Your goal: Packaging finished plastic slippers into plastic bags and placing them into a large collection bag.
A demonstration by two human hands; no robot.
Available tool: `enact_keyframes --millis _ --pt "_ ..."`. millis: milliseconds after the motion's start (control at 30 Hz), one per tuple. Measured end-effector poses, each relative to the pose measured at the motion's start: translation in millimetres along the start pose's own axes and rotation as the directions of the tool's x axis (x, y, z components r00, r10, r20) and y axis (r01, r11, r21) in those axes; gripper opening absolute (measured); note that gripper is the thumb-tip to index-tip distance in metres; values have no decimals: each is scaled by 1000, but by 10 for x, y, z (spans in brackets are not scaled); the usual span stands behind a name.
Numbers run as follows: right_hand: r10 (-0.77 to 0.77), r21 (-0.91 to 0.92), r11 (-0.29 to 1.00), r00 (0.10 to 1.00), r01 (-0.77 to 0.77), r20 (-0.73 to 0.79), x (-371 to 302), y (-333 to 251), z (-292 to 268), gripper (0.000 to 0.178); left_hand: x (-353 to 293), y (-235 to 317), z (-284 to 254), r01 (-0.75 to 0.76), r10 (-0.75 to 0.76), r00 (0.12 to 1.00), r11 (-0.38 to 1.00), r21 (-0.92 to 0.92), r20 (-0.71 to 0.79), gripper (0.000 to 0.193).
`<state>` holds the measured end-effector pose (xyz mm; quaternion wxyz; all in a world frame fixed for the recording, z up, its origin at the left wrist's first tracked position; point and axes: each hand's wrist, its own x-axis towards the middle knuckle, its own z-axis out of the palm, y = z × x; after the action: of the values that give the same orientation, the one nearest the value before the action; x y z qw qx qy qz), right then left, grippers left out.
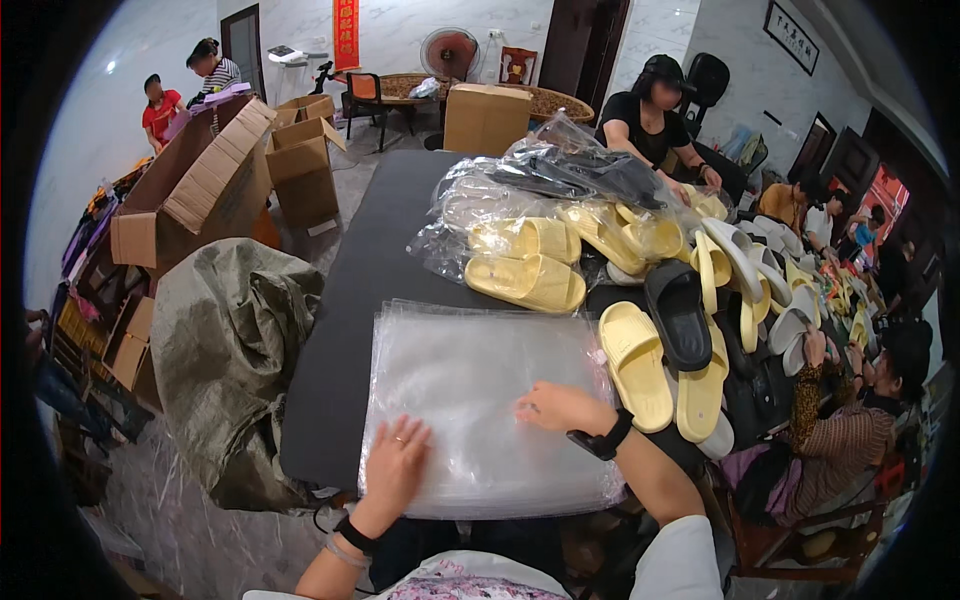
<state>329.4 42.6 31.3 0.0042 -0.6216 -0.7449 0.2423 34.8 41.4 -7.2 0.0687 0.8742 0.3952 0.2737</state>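
Left hand: open, fingers loosely spread, palm down at the left edge of the clear plastic bags.
Right hand: fingers bent over the right half of the same bags; whether they pinch the plastic cannot be told.
Clear plastic bags: a flat, roughly square stack of thin transparent sheets, in front of the person at the near edge of the tabletop, beneath both hands.
Tabletop: dark grey, running away from the person.
Pale yellow open-toed slipper: just beside the stack's right edge, near the right wrist.
Black open-toed slipper: among yellow ones, farther right.
Bagged yellow slippers: in crinkled clear plastic, just past the stack's far edge.
Grey-green woven sack: bulky and creased, left of the tabletop.
Brown cardboard box: beyond the far end.
Co-worker in black: at the far right side, arms lowered toward the slippers.
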Motion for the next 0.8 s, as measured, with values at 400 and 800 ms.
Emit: enact_keyframes --millis 400,800 --pt "-115 -354 934 982 54 -153 447 266 -821 25 -22 256 213 -53 56 993 998 -37 106 45" --pt "-392 -793 573 780 -207 -487 1459 969 -606 9 -45 252 267 -69 71 994 997 -29 79 48"
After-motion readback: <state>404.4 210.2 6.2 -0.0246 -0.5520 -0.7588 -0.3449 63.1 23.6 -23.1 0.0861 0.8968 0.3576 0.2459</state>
